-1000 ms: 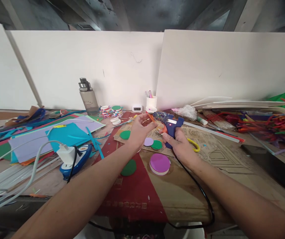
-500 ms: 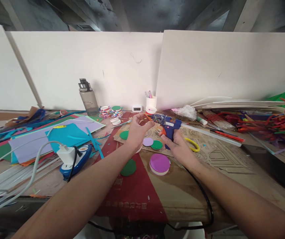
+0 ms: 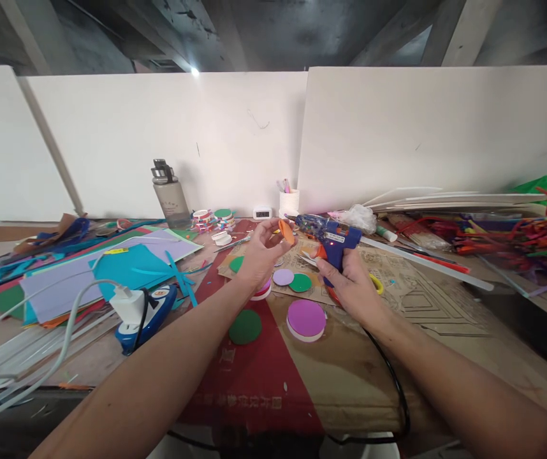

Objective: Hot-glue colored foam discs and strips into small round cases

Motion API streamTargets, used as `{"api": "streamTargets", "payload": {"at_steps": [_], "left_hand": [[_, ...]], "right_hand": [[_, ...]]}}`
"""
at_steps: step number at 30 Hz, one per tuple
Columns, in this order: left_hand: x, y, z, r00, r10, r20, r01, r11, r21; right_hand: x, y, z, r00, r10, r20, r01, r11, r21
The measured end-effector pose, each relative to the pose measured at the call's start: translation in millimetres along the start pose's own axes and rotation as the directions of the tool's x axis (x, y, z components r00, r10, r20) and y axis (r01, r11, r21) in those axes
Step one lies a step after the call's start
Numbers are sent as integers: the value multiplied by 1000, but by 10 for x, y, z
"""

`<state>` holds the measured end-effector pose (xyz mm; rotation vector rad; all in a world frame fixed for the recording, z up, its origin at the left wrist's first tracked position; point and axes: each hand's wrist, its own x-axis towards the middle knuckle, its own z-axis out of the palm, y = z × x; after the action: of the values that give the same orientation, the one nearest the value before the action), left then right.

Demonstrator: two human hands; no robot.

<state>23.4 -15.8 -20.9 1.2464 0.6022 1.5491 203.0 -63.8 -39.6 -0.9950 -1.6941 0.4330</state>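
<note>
Shifted toward three o'clock, glue gun (image 3: pixel 335 240) grasped by right hand (image 3: pixel 352 282) could drip, nozzle (image 3: pixel 291 218) being near, onto left hand (image 3: pixel 260 252) pinching orange disc (image 3: pixel 287 233).

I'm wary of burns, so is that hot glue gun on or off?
Apparently on: a small light glows on the hot glue gun in the right hand.

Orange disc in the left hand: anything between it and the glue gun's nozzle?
Nothing visible. The left hand holds the orange disc with its orange face showing; the nozzle of the glue gun, in the right hand, sits near its upper edge. Can't tell the gap in depth.
</note>
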Motion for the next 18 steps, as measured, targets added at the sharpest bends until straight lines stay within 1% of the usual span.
{"api": "streamTargets", "payload": {"at_steps": [3, 7, 12, 15, 18], "left_hand": [[16, 2, -33, 1000, 12, -1, -12, 1000, 22], [50, 27, -71, 999, 18, 40, -19, 1000, 19], [63, 30, -92, 997, 4, 77, -6, 999, 35], [53, 31, -89, 997, 1, 78, -5, 999, 50], [39, 42, -82, 996, -7, 93, 0, 997, 72]], "right_hand": [[20, -94, -47, 998, 56, 34, -57, 998, 9], [42, -139, -107, 995, 100, 28, -99, 995, -29], [68, -156, -152, 997, 66, 28, -66, 998, -18], [69, -169, -154, 998, 58, 36, -56, 997, -52], [64, -164, -146, 998, 60, 20, -58, 995, -86]]}}
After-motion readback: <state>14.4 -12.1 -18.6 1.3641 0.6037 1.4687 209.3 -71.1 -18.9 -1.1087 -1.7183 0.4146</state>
